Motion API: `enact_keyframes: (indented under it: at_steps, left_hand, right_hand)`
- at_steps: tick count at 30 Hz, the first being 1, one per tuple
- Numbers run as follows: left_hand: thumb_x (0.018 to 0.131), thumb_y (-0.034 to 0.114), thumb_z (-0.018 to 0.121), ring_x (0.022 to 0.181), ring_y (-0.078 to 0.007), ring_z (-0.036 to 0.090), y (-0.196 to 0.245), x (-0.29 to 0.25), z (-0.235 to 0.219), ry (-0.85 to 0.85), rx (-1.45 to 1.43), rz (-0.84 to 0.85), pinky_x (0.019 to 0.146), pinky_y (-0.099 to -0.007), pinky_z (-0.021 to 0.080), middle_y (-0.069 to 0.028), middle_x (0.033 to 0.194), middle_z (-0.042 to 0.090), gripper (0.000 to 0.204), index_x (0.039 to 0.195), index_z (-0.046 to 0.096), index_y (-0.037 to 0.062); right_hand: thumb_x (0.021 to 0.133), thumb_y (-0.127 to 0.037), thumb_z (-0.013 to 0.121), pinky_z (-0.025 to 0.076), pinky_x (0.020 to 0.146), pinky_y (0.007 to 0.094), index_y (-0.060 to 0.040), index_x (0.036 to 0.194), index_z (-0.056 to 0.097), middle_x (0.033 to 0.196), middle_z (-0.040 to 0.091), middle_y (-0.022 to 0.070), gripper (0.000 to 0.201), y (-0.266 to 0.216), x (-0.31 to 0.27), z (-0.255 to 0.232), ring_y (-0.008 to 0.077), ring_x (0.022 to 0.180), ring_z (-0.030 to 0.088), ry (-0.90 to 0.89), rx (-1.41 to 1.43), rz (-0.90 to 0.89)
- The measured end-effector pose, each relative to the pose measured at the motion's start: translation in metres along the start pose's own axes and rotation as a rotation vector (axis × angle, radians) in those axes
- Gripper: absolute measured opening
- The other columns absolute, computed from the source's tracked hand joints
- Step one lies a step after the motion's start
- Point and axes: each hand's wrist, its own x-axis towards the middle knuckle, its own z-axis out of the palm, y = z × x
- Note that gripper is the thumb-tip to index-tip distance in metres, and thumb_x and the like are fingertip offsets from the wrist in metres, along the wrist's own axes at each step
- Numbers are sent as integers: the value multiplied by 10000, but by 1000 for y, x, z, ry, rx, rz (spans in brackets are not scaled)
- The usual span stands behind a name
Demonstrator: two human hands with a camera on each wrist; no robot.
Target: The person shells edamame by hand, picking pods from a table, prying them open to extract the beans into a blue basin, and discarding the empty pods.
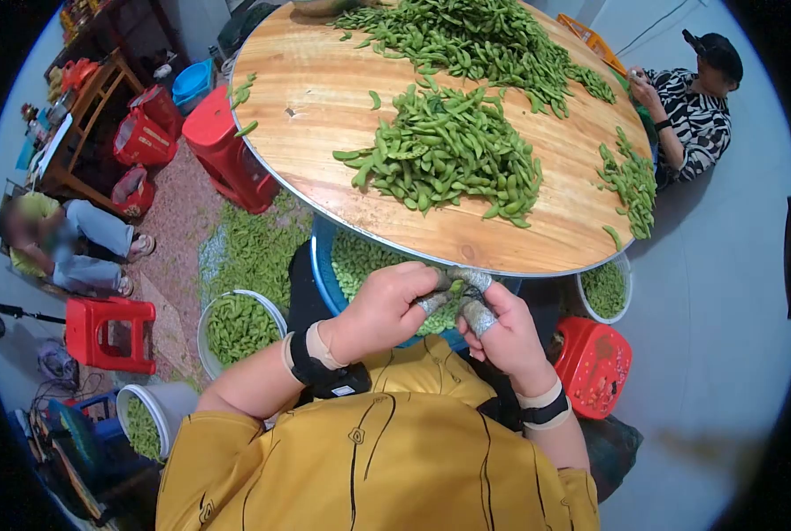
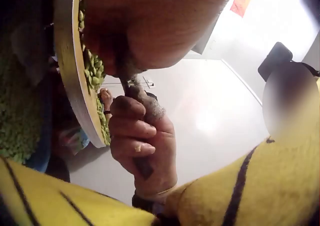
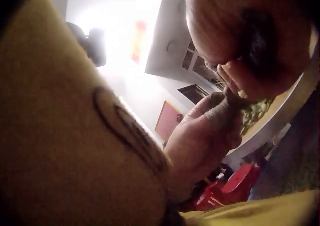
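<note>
In the head view, both hands meet in front of the table edge over a blue basin [image 1: 322, 265] of shelled green beans. Between their fingertips is a small green edamame pod [image 1: 456, 287]. My left hand [image 1: 393, 301] pinches it from one side, and my right hand [image 1: 509, 336] grips it from the other. Grey tape wraps several fingers and a thumb. On the round wooden table [image 1: 307, 115] lies a pile of edamame pods [image 1: 453, 155], just beyond the hands. In the left wrist view, the right hand [image 2: 145, 146] has its fingers curled; the pod is mostly hidden there.
A larger pod heap [image 1: 484, 40] covers the table's far side. Buckets of pods [image 1: 240, 327] stand at left, with another white bucket [image 1: 604, 288] at right. Red stools [image 1: 112, 332] stand about. One person [image 1: 696, 111] sits across the table at right, another [image 1: 68, 239] at far left.
</note>
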Motion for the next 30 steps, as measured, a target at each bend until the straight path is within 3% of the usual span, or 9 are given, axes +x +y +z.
enact_keyframes:
  at_steps: [4, 6, 7, 10, 14, 19, 21, 23, 30]
  left_hand:
    - [896, 58, 553, 640, -167, 534, -1, 0, -3, -69, -663, -432, 590, -317, 442, -40, 742, 578, 111, 980, 616, 19]
    - [912, 109, 540, 580, -136, 458, -19, -5, -4, -247, -1652, -748, 538, -300, 374, -53, 704, 546, 102, 986, 582, 53]
    - [912, 109, 540, 580, -136, 458, -23, -7, -3, -238, -1646, -756, 538, -300, 374, -53, 704, 546, 102, 986, 582, 53]
    - [929, 171, 514, 540, -124, 381, -36, -9, 4, -289, -1853, -830, 528, -267, 322, -70, 677, 522, 107, 959, 556, 78]
    - [922, 167, 524, 541, -127, 386, -51, -4, 7, -356, -1908, -847, 526, -267, 320, -63, 674, 512, 101, 945, 555, 74]
    - [910, 172, 565, 549, -114, 437, -49, 12, 5, -342, -1423, -964, 521, -239, 342, -28, 652, 500, 144, 922, 555, 28]
    - [909, 186, 575, 539, -106, 460, -57, 7, 8, -346, -1326, -953, 508, -233, 360, -23, 663, 537, 168, 885, 580, 20]
    - [903, 195, 587, 545, -110, 494, -64, 3, 8, -395, -1086, -948, 511, -230, 381, -40, 675, 568, 180, 858, 595, 21]
    - [914, 139, 553, 542, -93, 519, -67, -4, 5, -401, -1364, -1003, 515, -212, 412, -47, 692, 608, 136, 868, 598, 19]
  right_hand:
    - [906, -39, 449, 349, 432, 180, -83, 1252, 509, 745, 545, -2, 353, 0, 5, 1, 30, 523, 425, -42, 198, 110]
    - [887, -27, 488, 415, 485, 207, -72, 1253, 527, 764, 574, 0, 370, 1, 4, 4, 58, 560, 491, -120, 375, 123]
    - [887, -27, 488, 415, 485, 207, -72, 1253, 527, 764, 574, 0, 370, 5, 6, 5, 58, 560, 491, -129, 382, 125]
    - [822, -21, 594, 488, 657, 254, -26, 1219, 573, 813, 631, 50, 397, 24, 19, -2, 127, 678, 597, 27, -399, -454]
    - [806, -34, 617, 485, 643, 264, -12, 1127, 614, 789, 632, 80, 321, 20, 31, -14, 130, 674, 597, 32, -469, -440]
    - [759, -120, 691, 479, 620, 288, -16, 926, 627, 750, 629, 136, 207, 24, 53, -23, 155, 634, 584, 17, -446, -284]
    - [734, -194, 690, 480, 595, 376, -11, 852, 576, 719, 592, 177, 246, 16, 57, -27, 346, 652, 601, -62, -716, -326]
    - [735, -192, 679, 470, 592, 425, -11, 825, 549, 728, 586, 188, 241, 20, 64, -25, 390, 686, 591, -120, -812, -400]
    - [713, -165, 680, 463, 585, 394, -27, 840, 565, 696, 563, 157, 220, 27, 71, -30, 358, 649, 576, -212, -705, -369]
